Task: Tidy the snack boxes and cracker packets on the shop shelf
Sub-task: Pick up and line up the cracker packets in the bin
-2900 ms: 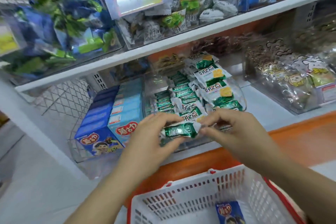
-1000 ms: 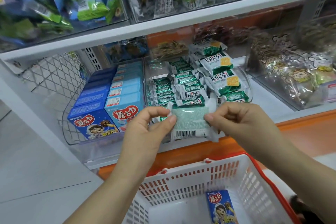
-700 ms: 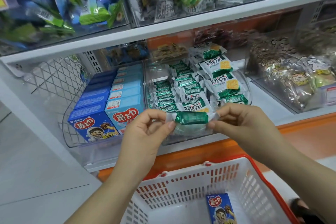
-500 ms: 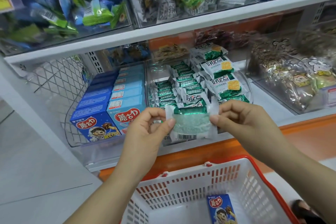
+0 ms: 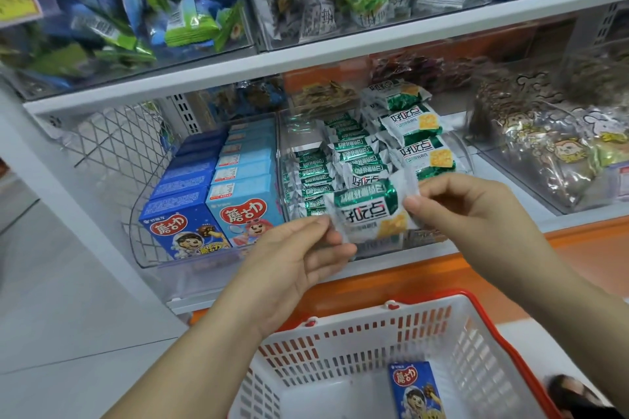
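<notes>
Packet (image 5: 369,211) just before clear bin (image 5: 457,146), front face showing, pinched at side seams by left hand (image 5: 299,262) and right hand (image 5: 466,206). Advice: slot upright into front row, label outward.

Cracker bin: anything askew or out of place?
Yes. Right-row packets lie face-up and tilted; left rows stand on edge. The held packet is pinched between left hand and right hand. One snack box lies in the basket.

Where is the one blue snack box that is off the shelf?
In the head view, the blue snack box lies inside the white basket, low, right of centre, below the right hand pinching a cracker packet.
</notes>
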`<state>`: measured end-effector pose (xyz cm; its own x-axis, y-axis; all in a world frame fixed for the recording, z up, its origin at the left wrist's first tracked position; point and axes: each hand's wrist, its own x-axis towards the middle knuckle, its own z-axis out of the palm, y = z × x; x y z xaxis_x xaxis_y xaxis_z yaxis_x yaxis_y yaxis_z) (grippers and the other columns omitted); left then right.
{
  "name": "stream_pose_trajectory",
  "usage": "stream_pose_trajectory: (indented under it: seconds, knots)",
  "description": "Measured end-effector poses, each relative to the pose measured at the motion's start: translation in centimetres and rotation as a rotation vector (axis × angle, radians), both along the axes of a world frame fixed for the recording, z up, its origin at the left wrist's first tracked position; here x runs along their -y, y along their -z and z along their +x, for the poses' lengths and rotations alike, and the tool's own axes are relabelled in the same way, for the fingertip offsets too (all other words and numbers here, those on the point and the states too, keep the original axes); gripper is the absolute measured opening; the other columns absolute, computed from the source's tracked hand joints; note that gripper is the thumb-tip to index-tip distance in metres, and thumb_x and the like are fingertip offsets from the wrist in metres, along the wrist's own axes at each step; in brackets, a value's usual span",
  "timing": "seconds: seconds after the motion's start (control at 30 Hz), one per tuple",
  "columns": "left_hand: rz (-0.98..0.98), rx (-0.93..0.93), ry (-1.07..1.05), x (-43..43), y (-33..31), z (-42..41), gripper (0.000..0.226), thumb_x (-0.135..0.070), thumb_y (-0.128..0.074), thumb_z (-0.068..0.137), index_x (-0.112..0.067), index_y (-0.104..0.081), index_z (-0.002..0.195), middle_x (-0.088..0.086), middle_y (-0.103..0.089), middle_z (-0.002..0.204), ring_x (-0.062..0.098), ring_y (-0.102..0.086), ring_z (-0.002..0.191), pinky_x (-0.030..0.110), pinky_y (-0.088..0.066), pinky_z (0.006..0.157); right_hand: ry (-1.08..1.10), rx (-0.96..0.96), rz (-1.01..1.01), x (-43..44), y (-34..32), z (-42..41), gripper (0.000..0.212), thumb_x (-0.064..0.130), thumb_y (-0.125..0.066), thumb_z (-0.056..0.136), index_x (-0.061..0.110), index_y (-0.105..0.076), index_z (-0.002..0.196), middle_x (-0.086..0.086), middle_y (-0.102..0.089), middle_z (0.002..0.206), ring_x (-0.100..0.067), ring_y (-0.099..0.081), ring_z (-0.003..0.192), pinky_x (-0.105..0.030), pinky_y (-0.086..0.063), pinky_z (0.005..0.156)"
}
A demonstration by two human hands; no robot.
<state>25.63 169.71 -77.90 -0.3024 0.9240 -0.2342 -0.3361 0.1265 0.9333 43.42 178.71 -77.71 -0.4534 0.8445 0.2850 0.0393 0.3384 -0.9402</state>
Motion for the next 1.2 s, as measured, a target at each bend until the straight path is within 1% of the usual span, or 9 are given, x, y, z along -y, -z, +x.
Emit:
stream_pose_trajectory:
  seconds: [0.1, 0.3, 0.4, 0.53, 0.67, 0.83, 1.0, 1.07, 1.2]
  knots:
    - [0.026, -0.165, -0.026, 0.2, -0.4, 0.3, 0.016, -0.017, -0.049, 0.094, -0.014, -0.065, 0.095, 0.000, -0.069, 0.080, 0.014, -0.070, 0.071, 0.027, -0.059, 0.076, 0.045, -0.003, -0.053, 0.0, 0.2, 0.2, 0.017, 0.024, -0.066, 0.081, 0.008, -0.064, 0.074, 0.001, -0.056, 0.055, -0.010, -0.049, 0.053, -0.015, -0.044, 0.054]
    - [0.296, -1.362, -0.033, 0.3, -1.5, 1.3, 0.038, -0.045, -0.061, 0.085, -0.043, -0.052, 0.122, -0.024, -0.043, 0.126, -0.005, -0.043, 0.118, 0.013, -0.033, 0.100, 0.075, 0.026, -0.057, -0.5, 0.4, 0.4, 0.020, 0.027, -0.064, 0.087, 0.015, -0.059, 0.071, 0.009, -0.040, 0.041, -0.018, -0.038, 0.053, -0.033, -0.038, 0.059]
    - [0.362, -1.634, 0.041, -1.0, -2.0, 1.8, 0.052, -0.049, -0.061, 0.080, -0.036, -0.051, 0.128, -0.020, -0.046, 0.132, 0.003, -0.037, 0.124, 0.025, -0.030, 0.105, 0.071, -0.014, -0.056, -0.8, 0.2, 0.6, 0.017, 0.028, -0.063, 0.088, 0.017, -0.060, 0.074, 0.008, -0.041, 0.040, -0.019, -0.039, 0.054, -0.034, -0.040, 0.060]
    - [0.412, -1.619, -0.049, -2.9, -2.8, 1.8, 0.045, -0.042, -0.068, 0.078, -0.030, -0.056, 0.119, -0.018, -0.055, 0.119, 0.007, -0.042, 0.117, 0.025, -0.031, 0.101, 0.074, -0.128, -0.092, -1.7, -0.5, 1.4, 0.010, 0.020, -0.060, 0.090, 0.024, -0.067, 0.083, 0.005, -0.055, 0.051, -0.014, -0.055, 0.060, -0.023, -0.049, 0.064]
    - [0.233, -1.457, -0.176, -6.3, -2.4, 0.8, 0.035, -0.036, -0.071, 0.080, -0.033, -0.056, 0.111, -0.026, -0.047, 0.097, 0.012, -0.043, 0.113, 0.031, -0.037, 0.094, 0.192, -0.069, -0.004, -3.6, -0.1, 2.7, 0.011, 0.021, -0.060, 0.090, 0.027, -0.068, 0.095, 0.008, -0.070, 0.092, -0.004, -0.064, 0.090, -0.014, -0.050, 0.074]
    - [-0.073, -1.322, -0.261, -11.0, -1.8, -0.5, 0.023, -0.042, -0.066, 0.083, -0.033, -0.048, 0.095, -0.006, -0.056, 0.098, 0.023, -0.051, 0.108, 0.041, -0.046, 0.088, 0.253, 0.159, 0.043, -4.5, 0.4, 3.3, 0.019, 0.025, -0.061, 0.090, 0.034, -0.062, 0.107, 0.010, -0.060, 0.107, -0.027, -0.060, 0.071, -0.010, -0.044, 0.055]
    - [-0.145, -1.455, -0.085, -13.7, -1.6, -0.6, 0.024, -0.042, -0.064, 0.086, -0.028, -0.050, 0.099, -0.010, -0.052, 0.080, 0.019, -0.053, 0.094, 0.037, -0.047, 0.080, 0.196, 0.226, 0.065, -4.9, 0.7, 2.9, 0.023, 0.023, -0.063, 0.089, 0.028, -0.062, 0.111, 0.025, -0.051, 0.100, -0.010, -0.054, 0.112, -0.020, -0.039, 0.093]
    - [-0.117, -1.380, 0.047, -13.7, -1.8, -0.9, 0.029, -0.038, -0.063, 0.089, -0.021, -0.053, 0.110, -0.007, -0.054, 0.091, 0.016, -0.052, 0.087, 0.030, -0.042, 0.073, 0.180, 0.280, 0.091, -4.9, 0.8, 2.8, 0.024, 0.024, -0.063, 0.089, 0.027, -0.062, 0.113, 0.020, -0.052, 0.104, -0.007, -0.051, 0.112, -0.018, -0.033, 0.091]
    - [-0.034, -1.381, 0.114, -12.3, -2.7, -2.6, 0.027, -0.035, -0.064, 0.089, -0.027, -0.056, 0.113, -0.005, -0.054, 0.125, 0.012, -0.050, 0.116, 0.024, -0.037, 0.091, 0.208, 0.357, 0.199, -4.9, 0.9, 2.7, 0.024, 0.022, -0.063, 0.089, 0.023, -0.062, 0.113, 0.012, -0.054, 0.115, -0.006, -0.047, 0.114, -0.014, -0.029, 0.090]
